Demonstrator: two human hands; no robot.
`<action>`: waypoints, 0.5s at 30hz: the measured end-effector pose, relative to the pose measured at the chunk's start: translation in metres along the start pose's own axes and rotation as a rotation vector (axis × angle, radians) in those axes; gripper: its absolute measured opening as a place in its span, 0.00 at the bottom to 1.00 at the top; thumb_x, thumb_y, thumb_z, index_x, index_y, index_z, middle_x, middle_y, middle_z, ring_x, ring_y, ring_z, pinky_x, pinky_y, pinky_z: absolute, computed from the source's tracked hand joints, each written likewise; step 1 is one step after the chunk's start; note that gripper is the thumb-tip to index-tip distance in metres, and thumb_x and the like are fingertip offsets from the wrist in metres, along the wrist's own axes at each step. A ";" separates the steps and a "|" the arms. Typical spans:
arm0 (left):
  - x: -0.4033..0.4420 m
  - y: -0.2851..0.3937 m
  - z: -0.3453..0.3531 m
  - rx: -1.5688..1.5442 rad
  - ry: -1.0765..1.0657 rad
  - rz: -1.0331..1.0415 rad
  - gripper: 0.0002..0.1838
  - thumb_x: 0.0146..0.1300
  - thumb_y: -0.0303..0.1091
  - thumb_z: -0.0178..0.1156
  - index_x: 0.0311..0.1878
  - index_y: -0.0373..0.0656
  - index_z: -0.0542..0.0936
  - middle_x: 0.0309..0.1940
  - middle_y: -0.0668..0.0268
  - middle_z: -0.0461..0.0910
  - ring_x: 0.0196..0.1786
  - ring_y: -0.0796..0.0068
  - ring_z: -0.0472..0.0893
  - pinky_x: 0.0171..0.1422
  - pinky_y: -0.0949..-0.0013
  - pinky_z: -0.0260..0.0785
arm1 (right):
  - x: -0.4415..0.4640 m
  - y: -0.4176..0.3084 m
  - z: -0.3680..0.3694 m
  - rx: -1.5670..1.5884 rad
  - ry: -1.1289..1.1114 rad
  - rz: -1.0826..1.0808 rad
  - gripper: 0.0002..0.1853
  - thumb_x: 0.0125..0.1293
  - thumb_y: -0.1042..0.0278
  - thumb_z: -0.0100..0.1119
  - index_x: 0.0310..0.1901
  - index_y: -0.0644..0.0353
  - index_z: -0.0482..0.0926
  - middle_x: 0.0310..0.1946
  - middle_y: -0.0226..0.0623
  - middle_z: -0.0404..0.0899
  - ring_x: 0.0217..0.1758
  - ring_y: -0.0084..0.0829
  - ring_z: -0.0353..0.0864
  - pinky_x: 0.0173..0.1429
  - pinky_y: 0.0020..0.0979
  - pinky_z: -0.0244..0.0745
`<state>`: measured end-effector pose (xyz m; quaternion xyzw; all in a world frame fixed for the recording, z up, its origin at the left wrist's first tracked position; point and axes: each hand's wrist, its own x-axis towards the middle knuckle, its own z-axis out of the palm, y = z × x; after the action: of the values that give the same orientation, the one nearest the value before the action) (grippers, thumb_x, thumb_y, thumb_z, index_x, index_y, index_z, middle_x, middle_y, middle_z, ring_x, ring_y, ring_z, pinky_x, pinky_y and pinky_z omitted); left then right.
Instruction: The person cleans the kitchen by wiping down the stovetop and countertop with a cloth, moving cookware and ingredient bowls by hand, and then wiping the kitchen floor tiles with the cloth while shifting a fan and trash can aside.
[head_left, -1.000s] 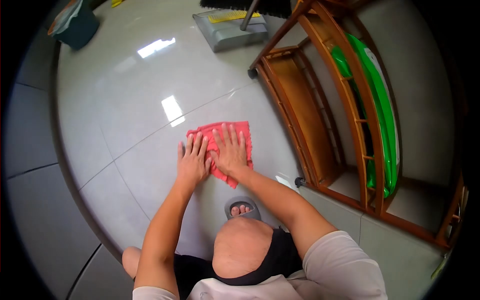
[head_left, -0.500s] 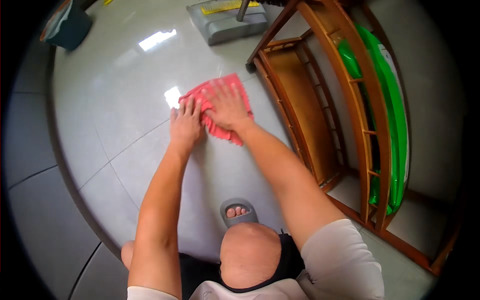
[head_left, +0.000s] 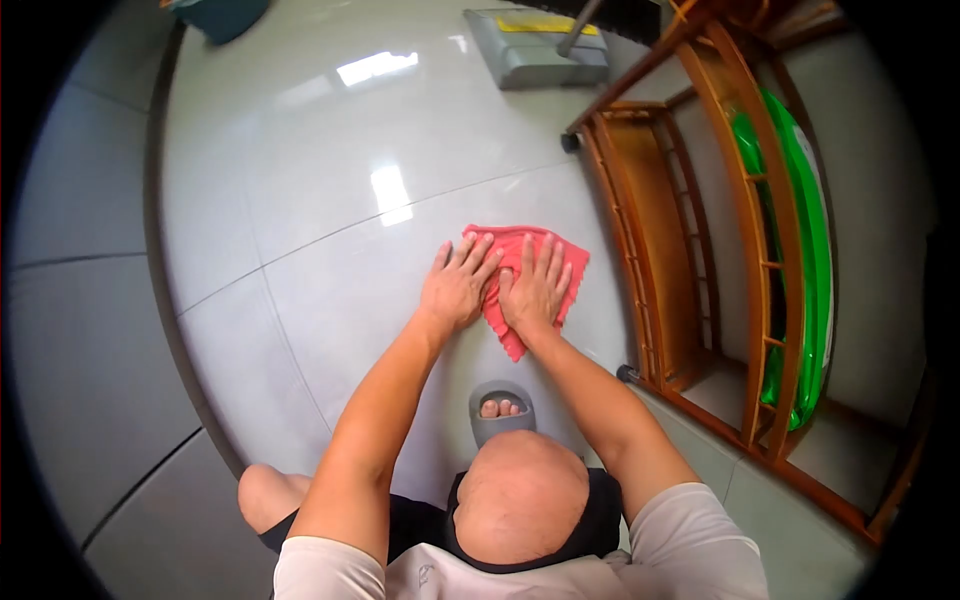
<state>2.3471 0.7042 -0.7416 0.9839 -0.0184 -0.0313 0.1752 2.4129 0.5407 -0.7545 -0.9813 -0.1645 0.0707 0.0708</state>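
A pink cleaning cloth (head_left: 575, 262) with a scalloped edge lies spread on the glossy tiled floor (head_left: 330, 270). My right hand (head_left: 537, 285) presses flat on its middle, fingers spread. On the cloth's left edge rests my left hand (head_left: 460, 285), its fingertips on the fabric and its fingers stretched out. Both palms face down, so their undersides are hidden. Just below the cloth is my foot in a grey slipper (head_left: 490, 428), with my bent knee (head_left: 520, 495) nearer to me.
To the right stands a wooden rack (head_left: 650, 240) on casters, with a green plastic package (head_left: 812, 270) on it. A grey dustpan (head_left: 540, 62) sits at the top, beside a dark broom (head_left: 625, 18). A blue-grey bin (head_left: 222, 15) is at upper left. A dark border strip (head_left: 160, 220) edges the floor.
Both hands and the cloth have come closer to my foot and lie further right in view. The camera view has shifted, so the bin, dustpan and rack appear displaced.
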 end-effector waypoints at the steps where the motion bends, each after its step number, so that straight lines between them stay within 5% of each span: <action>1: -0.014 -0.011 -0.003 -0.044 0.017 0.000 0.32 0.80 0.40 0.55 0.85 0.54 0.69 0.87 0.62 0.64 0.88 0.56 0.62 0.91 0.43 0.51 | -0.002 -0.011 0.006 0.010 0.032 0.045 0.44 0.80 0.40 0.52 0.90 0.49 0.54 0.92 0.52 0.42 0.95 0.55 0.36 0.92 0.62 0.28; 6: -0.100 -0.082 -0.032 -0.136 0.102 -0.117 0.33 0.75 0.29 0.59 0.83 0.42 0.69 0.83 0.52 0.68 0.86 0.50 0.66 0.89 0.47 0.57 | 0.042 -0.080 0.018 0.058 0.079 0.249 0.45 0.84 0.39 0.43 0.89 0.64 0.50 0.92 0.56 0.40 0.95 0.56 0.33 0.93 0.58 0.27; 15: -0.170 -0.146 -0.047 -0.109 0.174 -0.489 0.34 0.80 0.32 0.55 0.85 0.35 0.62 0.86 0.49 0.62 0.87 0.48 0.62 0.91 0.49 0.56 | 0.051 -0.220 0.033 0.062 -0.047 -0.305 0.43 0.86 0.38 0.39 0.89 0.61 0.50 0.92 0.50 0.41 0.96 0.49 0.34 0.94 0.55 0.27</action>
<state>2.1848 0.8646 -0.7390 0.9471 0.2368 0.0110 0.2163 2.3866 0.7678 -0.7565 -0.9403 -0.3110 0.0871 0.1072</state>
